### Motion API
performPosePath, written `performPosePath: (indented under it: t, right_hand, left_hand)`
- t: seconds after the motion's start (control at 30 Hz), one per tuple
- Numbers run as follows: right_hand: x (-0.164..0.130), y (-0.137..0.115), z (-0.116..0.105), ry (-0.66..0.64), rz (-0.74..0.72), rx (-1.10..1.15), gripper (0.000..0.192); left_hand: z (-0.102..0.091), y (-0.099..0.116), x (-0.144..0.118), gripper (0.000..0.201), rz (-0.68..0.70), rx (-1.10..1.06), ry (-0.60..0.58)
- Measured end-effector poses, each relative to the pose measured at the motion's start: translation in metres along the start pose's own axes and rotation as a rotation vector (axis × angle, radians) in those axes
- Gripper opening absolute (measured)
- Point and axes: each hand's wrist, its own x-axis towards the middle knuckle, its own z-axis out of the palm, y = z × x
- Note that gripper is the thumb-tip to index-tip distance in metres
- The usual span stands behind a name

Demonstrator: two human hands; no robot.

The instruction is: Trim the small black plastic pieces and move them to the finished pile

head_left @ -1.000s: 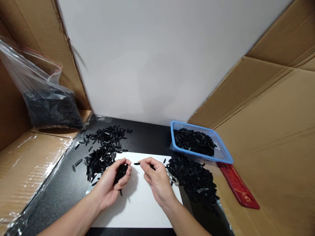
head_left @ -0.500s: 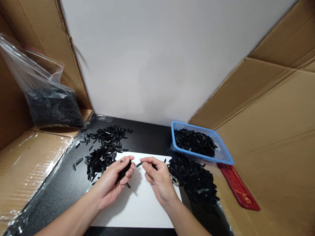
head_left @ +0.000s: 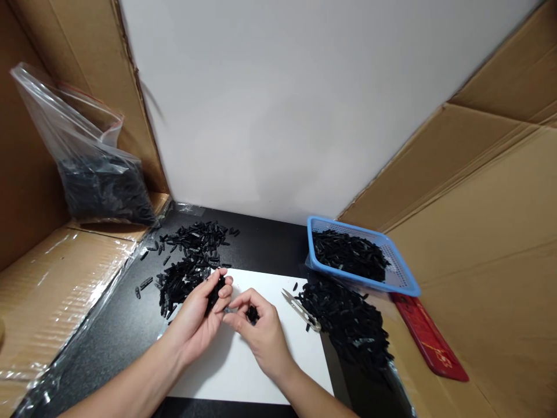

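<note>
My left hand [head_left: 203, 310] is curled around a clump of small black ridged pieces [head_left: 214, 295], palm turned inward. Close to its fingertips, my right hand [head_left: 257, 326] pinches with thumb and forefinger at one small dark piece, mostly hidden; more black pieces [head_left: 252, 314] show within its curled fingers. Both hands are over a white sheet [head_left: 243, 371]. Thread snips [head_left: 304, 310] lie on the sheet's right edge, beside a dark heap of the same pieces [head_left: 348, 322]. A looser pile [head_left: 183, 278] spreads to the left of my left hand.
A blue plastic basket [head_left: 407, 277] holding black pieces stands at the back right. A red flat object [head_left: 430, 339] lies beside it. At the left, a clear zip bag [head_left: 104, 180] of dark contents leans against cardboard [head_left: 87, 64]. A pale wall [head_left: 278, 116] closes the back.
My right hand has moved left and slightly down, to the left hand's fingertips, uncovering the thread snips. The piece it pinched is now mostly hidden. The camera view has shifted slightly.
</note>
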Motion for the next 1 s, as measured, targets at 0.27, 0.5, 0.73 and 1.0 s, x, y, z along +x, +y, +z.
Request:
performPosePath:
  t: [0.27, 0.5, 0.73, 1.0]
  right_hand:
    - [0.004, -0.002, -0.013, 0.1, -0.108, -0.044, 0.007]
    - [0.009, -0.001, -0.024, 0.095, -0.057, 0.182, 0.01]
    - [0.009, -0.009, -0.024, 0.026, 0.056, 0.422, 0.018]
    - [0.009, -0.009, -0.025, 0.024, 0.077, 0.516, 0.021]
  left_hand:
    - [0.003, 0.005, -0.001, 0.02, -0.012, 0.021, 0.152]
    - [-0.001, 0.0, -0.003, 0.014, -0.025, 0.287, 0.005]
    - [0.0, -0.004, -0.007, 0.012, -0.006, 0.448, -0.195]
    - [0.004, -0.003, -0.008, 0.017, 0.015, 0.501, -0.16]
